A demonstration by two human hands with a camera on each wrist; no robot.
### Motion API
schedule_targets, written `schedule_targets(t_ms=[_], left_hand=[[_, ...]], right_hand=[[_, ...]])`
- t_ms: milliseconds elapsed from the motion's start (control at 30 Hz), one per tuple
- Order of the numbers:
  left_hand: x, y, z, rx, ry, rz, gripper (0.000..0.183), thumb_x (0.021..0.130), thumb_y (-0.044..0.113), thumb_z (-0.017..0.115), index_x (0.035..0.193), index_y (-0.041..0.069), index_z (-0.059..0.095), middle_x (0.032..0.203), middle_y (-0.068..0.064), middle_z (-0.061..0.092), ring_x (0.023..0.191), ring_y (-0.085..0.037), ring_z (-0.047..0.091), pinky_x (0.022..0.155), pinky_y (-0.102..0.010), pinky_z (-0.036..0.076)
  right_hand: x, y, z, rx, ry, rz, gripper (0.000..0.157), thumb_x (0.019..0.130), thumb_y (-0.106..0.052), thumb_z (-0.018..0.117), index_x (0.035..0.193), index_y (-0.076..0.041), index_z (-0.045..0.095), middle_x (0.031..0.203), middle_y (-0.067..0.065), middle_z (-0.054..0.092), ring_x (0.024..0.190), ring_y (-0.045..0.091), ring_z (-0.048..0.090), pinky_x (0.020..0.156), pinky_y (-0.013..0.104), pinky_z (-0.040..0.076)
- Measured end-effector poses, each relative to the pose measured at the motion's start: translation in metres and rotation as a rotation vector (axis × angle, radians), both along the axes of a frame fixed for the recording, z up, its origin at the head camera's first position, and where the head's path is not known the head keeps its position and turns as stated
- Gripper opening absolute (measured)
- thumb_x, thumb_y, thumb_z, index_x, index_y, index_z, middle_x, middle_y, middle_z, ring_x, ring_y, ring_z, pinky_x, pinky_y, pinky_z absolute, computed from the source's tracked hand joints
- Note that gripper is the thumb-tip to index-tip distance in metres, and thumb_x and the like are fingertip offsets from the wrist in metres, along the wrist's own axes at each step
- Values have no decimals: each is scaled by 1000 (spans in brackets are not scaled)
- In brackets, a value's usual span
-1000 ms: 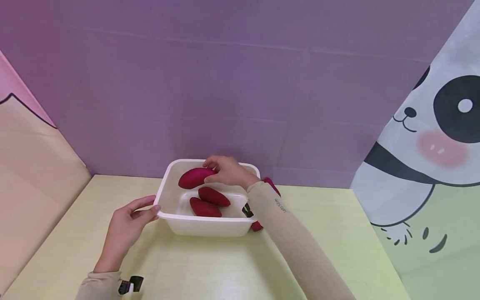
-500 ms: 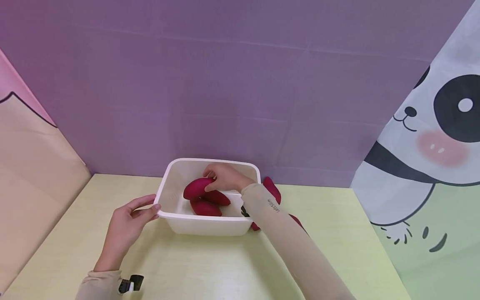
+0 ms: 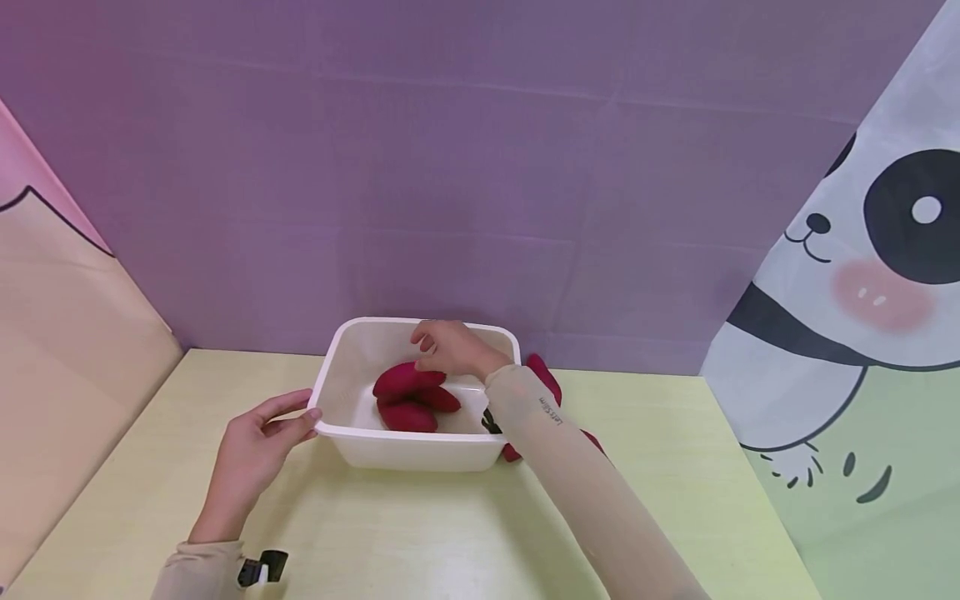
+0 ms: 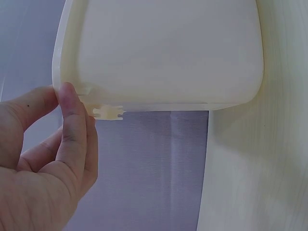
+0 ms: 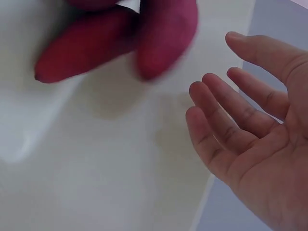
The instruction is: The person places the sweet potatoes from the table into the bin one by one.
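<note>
A white plastic basin (image 3: pixel 416 454) stands on the table with three red-purple sweet potatoes in it. One sweet potato (image 3: pixel 401 379) lies at the back, over or against the front one (image 3: pixel 405 417) and the right one (image 3: pixel 446 400). My left hand (image 3: pixel 258 446) pinches the basin's left rim between thumb and fingers; the left wrist view shows this grip on the rim (image 4: pixel 57 57) closely. Over the basin's inside, my right hand (image 3: pixel 453 348) holds nothing. Its fingers are spread and slightly bent in the right wrist view, apart from the nearest sweet potato (image 5: pixel 166 38).
More sweet potatoes lie on the table right of the basin: one at the back (image 3: pixel 543 379), others partly hidden by the right sleeve (image 3: pixel 585 492). A purple backdrop (image 3: pixel 480 208) rises close behind the basin.
My right hand has lowered a sweet potato onto the others in the basin and let go of it, drawing slightly back. The left hand has stayed on the rim.
</note>
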State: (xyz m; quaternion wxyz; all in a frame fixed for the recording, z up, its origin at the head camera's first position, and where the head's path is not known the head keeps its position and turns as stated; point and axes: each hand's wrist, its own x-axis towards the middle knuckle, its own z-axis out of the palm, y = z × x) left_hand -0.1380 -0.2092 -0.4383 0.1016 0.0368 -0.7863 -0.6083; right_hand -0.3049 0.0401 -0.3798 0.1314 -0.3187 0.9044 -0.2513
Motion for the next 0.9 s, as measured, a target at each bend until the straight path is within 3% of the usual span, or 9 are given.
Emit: schedule_targets(t_ms=[233, 533, 800, 900], left_hand=[[0, 0, -1, -8, -10, -1, 50, 94, 25, 74, 132, -4, 62, 118, -16, 67, 84, -6, 71, 79, -25, 60], [0, -1, 0, -5, -5, 1, 50, 94, 25, 75, 131, -5, 62, 112, -5, 71, 83, -5, 71, 78, -22, 60], [0, -1, -1, -3, 11, 3, 48, 94, 23, 74, 131, -5, 62, 117, -12, 69, 84, -5, 71, 77, -21, 59], [0, -1, 0, -7, 7, 5, 48, 94, 24, 74, 131, -5, 62, 117, -13, 69, 83, -6, 72, 77, -20, 59]], right_hand=[[5, 10, 25, -29, 73, 12, 39, 92, -14, 74, 128, -3, 61, 119, 12, 67, 104, 22, 66, 88, 24, 54], [27, 44, 52, -158, 176, 30, 39, 91, -14, 74, 128, -7, 62, 117, 8, 68, 99, 19, 66, 85, 25, 55], [53, 89, 51, -251, 211, 11, 38, 91, -11, 74, 126, -4, 62, 114, 9, 66, 100, 27, 66, 90, 41, 56], [63, 107, 47, -247, 206, -23, 39, 92, -12, 73, 128, -5, 61, 116, 8, 66, 98, 25, 65, 88, 40, 56]])
